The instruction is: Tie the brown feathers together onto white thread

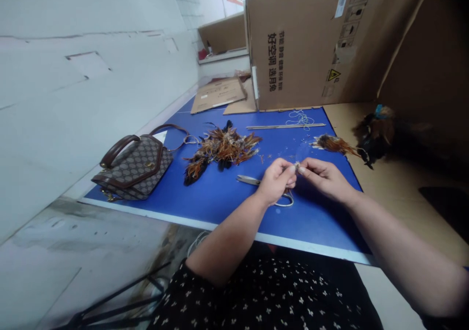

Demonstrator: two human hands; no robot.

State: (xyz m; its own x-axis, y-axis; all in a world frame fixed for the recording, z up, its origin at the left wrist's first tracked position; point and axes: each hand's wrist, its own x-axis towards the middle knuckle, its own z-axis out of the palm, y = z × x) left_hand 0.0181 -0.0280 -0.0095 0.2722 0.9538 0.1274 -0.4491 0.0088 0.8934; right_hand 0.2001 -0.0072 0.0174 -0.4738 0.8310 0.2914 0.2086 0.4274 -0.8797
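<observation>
Both my hands meet above the blue table, fingertips pinched together on a small pale feather (297, 166), mostly hidden by the fingers. My left hand (277, 179) is closed on it from the left, with a bit of brown showing under the fingers. From the right, my right hand (324, 177) grips it between thumb and forefinger. Beneath my left hand lies a pair of scissors (249, 179), blades pointing left, partly covered. A heap of brown and black feathers (225, 147) spreads to the left of the hands. Beyond my right hand rests a smaller feather bunch (335, 144).
A patterned handbag (135, 169) stands at the table's left end. Thin sticks (286, 126) and a tangle of pale string (301, 119) lie toward the back. A large cardboard box (304, 47) rises behind them. Dark feathers (377, 130) sit on cardboard at right.
</observation>
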